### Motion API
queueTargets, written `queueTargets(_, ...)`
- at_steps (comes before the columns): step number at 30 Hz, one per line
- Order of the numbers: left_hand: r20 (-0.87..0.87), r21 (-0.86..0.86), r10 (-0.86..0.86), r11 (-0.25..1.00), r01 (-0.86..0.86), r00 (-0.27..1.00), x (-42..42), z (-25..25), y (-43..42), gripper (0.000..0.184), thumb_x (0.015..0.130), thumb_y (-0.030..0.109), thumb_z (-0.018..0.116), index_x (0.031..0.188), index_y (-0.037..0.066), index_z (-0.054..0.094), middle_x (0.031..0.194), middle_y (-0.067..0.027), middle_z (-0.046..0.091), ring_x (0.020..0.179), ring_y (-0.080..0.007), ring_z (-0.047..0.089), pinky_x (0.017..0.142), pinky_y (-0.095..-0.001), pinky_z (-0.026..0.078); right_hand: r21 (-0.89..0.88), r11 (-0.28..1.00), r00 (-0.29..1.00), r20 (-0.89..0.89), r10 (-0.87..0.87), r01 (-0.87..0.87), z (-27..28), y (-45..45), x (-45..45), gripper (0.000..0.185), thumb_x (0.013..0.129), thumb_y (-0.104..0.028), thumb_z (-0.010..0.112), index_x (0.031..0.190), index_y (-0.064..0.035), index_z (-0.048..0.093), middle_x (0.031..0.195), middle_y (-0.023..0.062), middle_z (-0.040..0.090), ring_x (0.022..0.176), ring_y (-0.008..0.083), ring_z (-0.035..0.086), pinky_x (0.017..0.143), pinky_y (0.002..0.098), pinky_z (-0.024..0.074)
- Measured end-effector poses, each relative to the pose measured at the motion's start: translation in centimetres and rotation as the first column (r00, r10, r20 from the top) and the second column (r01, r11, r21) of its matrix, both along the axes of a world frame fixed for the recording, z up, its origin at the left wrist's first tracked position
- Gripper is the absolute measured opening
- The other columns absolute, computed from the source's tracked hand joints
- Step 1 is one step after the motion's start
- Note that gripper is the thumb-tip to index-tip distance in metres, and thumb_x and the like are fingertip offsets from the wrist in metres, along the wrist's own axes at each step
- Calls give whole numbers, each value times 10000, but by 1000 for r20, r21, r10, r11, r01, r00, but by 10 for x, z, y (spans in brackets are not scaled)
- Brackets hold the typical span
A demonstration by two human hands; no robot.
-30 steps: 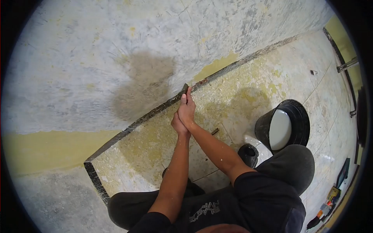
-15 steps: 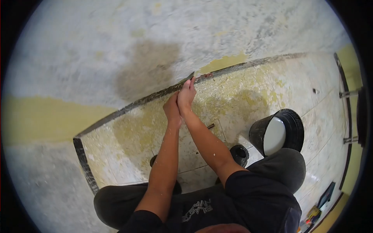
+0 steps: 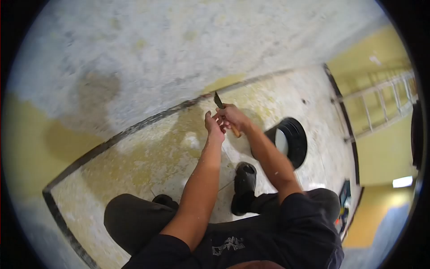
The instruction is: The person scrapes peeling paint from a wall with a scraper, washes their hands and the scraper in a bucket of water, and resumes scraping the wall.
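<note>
My right hand (image 3: 235, 117) is closed around a scraper (image 3: 218, 100), whose dark blade points up toward the wall and whose wooden handle end sticks out below the fist. Close beside it, my left hand (image 3: 214, 126) has its thumb and fingers apart. Its fingertips reach the right hand's fingers; whether they touch the scraper I cannot tell. Both hands hover over the floor (image 3: 165, 157), which is strewn with yellowish paint flakes. Past the blade runs the dark skirting strip (image 3: 148, 121) at the foot of the patchy white and yellow wall (image 3: 156, 58).
A black bucket (image 3: 299, 142) with whitish contents stands right of my right forearm. My dark shoe (image 3: 245, 179) is between my knees. A ladder (image 3: 380, 105) is at the far right wall, and several tools (image 3: 344, 206) lie at the lower right.
My hands, pressed together at the skirting earlier, have drawn back from the wall and come apart somewhat. The scraper now shows more fully. The view has turned, revealing the ladder.
</note>
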State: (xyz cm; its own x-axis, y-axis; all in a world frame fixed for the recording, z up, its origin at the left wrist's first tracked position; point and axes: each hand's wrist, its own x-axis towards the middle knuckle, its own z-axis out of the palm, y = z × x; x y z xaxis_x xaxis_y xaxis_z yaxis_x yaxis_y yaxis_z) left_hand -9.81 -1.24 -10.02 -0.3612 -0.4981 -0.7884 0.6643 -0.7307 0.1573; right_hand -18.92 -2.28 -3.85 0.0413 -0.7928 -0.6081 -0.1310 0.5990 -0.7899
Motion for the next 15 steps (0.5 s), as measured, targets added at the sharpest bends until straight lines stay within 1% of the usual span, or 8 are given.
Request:
queueTargets(1, -32, 13, -68, 998, 68, 997, -14, 10, 1, 485, 886, 563, 414, 996, 124, 590, 742, 8, 594, 525, -133, 481, 448, -266, 248, 13, 998, 997, -32, -68, 68, 25, 8, -14, 228, 945, -276, 530, 1030, -64, 545, 778, 110, 638, 434, 93, 435, 356, 275, 373)
queueTargets(3, -40, -145, -16, 989, 10, 999, -48, 31, 16, 449, 898, 464, 452, 1097, 82, 577, 873, -40, 639, 666, -135, 560, 504, -268, 324, 111, 956, 851, -434, 294, -273, 92, 25, -38, 275, 936, -279, 528, 936, -8, 581, 768, 89, 662, 472, 98, 487, 396, 272, 404)
queueTargets(6, -18, -248, 128, 960, -128, 992, -85, 84, 49, 403, 892, 290, 477, 1152, 1, 587, 997, -95, 661, 892, -180, 614, 660, -288, 437, 339, 900, 588, -681, 436, -275, 172, 48, -76, 313, 914, -277, 539, 888, 25, 618, 712, 73, 658, 480, 132, 510, 420, 300, 418)
queueTargets(7, 37, -279, 35, 960, -24, 999, -96, 95, 58, 393, 882, 261, 490, 1139, -15, 602, 995, -106, 663, 883, -173, 610, 636, -273, 438, 411, 878, 451, -753, 478, -244, 202, 56, -79, 309, 906, -269, 544, 867, 25, 631, 693, 77, 655, 480, 144, 512, 423, 314, 419)
queueTargets(8, 50, -389, 40, 921, -17, 998, -106, 109, 70, 382, 876, 239, 499, 1138, -18, 602, 986, -107, 666, 858, -171, 613, 630, -266, 440, 395, 892, 454, -767, 453, -222, 220, 65, -88, 309, 906, -269, 544, 867, 25, 631, 693, 77, 655, 480, 144, 512, 423, 314, 419)
queueTargets(9, 70, -497, 47, 868, -6, 996, -111, 118, 83, 371, 869, 217, 508, 1137, -22, 603, 977, -109, 669, 834, -168, 617, 623, -259, 442, 413, 893, 378, -809, 450, -178, 232, 77, -97, 316, 867, -259, 547, 801, 30, 656, 640, 96, 638, 489, 170, 547, 446, 327, 436)
queueTargets(13, 200, -663, -181, 698, 269, 963, -115, 115, 121, 322, 891, 123, 504, 1174, 3, 599, 922, -81, 674, 742, -145, 624, 594, -241, 459, 446, 888, 256, -851, 459, -110, 200, 137, -147, 293, 803, -210, 556, 719, 46, 670, 613, 128, 649, 527, 211, 627, 487, 341, 491)
queueTargets(15, 380, -843, -100, 372, 389, 920, -114, 97, 143, 297, 889, 80, 503, 1148, -11, 617, 907, -89, 686, 717, -154, 639, 642, -252, 495, 506, 862, 362, -808, 464, 26, 154, 162, -172, 275, 810, -172, 517, 729, 43, 669, 694, 127, 678, 556, 215, 648, 521, 344, 529)
